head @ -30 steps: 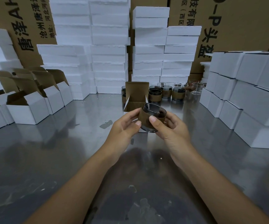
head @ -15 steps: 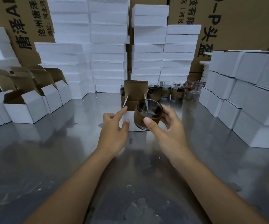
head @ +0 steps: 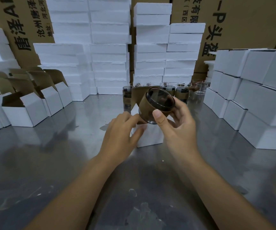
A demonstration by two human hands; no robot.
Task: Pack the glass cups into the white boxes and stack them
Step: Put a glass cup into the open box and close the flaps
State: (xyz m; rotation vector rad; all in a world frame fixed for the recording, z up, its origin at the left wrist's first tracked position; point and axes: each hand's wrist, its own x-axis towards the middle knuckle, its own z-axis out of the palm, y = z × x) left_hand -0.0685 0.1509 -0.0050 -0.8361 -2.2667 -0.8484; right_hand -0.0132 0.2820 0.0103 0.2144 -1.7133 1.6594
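Head — right hand (head: 177, 130) grips glass cup (head: 158, 100), tilted

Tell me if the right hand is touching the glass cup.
Touching. The head view shows the right hand gripping the glass cup, with the thumb pressed on its brown sleeve and the fingers curled round the far side.

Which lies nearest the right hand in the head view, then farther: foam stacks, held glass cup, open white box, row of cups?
1. glass cup, gripped in the right hand.
2. open white box, just below, centre.
3. row of cups, behind the box.
4. foam stacks, against the back.
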